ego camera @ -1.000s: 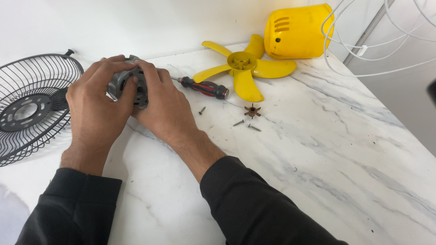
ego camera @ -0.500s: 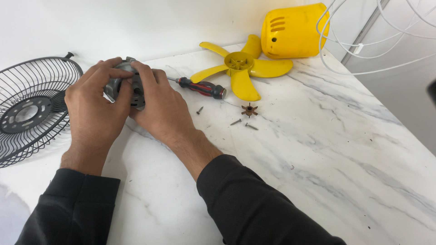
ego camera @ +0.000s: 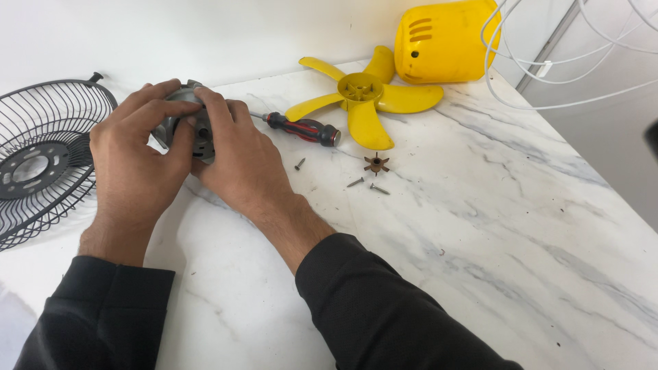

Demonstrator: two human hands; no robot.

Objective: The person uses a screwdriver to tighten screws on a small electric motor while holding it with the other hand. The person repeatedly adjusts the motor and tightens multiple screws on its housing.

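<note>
Since half a second ago little has changed: both hands stay clasped on the grey metal fan motor (ego camera: 184, 130), and only the framing has drifted slightly, the yellow parts sitting a touch higher and further right in view.

The left hand (ego camera: 133, 161) is curled closed over the motor from the 9 o'clock side, its fingers arched across the top and the thumb pressed against the near face. The right hand (ego camera: 236, 161) closes on it from 3 o'clock, index finger laid over the upper rim, palm down on the white marble tabletop (ego camera: 480, 260). The motor sits between them at the far left of the table, mostly hidden by the fingers. Both forearms, in black sleeves (ego camera: 384, 308), run back toward 6 o'clock.

Just past the right hand at 2 o'clock lies a screwdriver with a red and black handle (ego camera: 305, 129), its shaft partly hidden behind the knuckles. At 3 o'clock from the hand, loose screws (ego camera: 299, 164) lie scattered near a small brown star-shaped part (ego camera: 376, 164). Beyond the screwdriver lies a yellow fan blade (ego camera: 363, 92), and behind that at 1 o'clock a yellow motor housing (ego camera: 445, 41). White wire guard loops (ego camera: 548, 68) cross the far right corner. At 9 o'clock of the left hand lies a black wire fan grille (ego camera: 41, 157), just beside the wrist.
</note>
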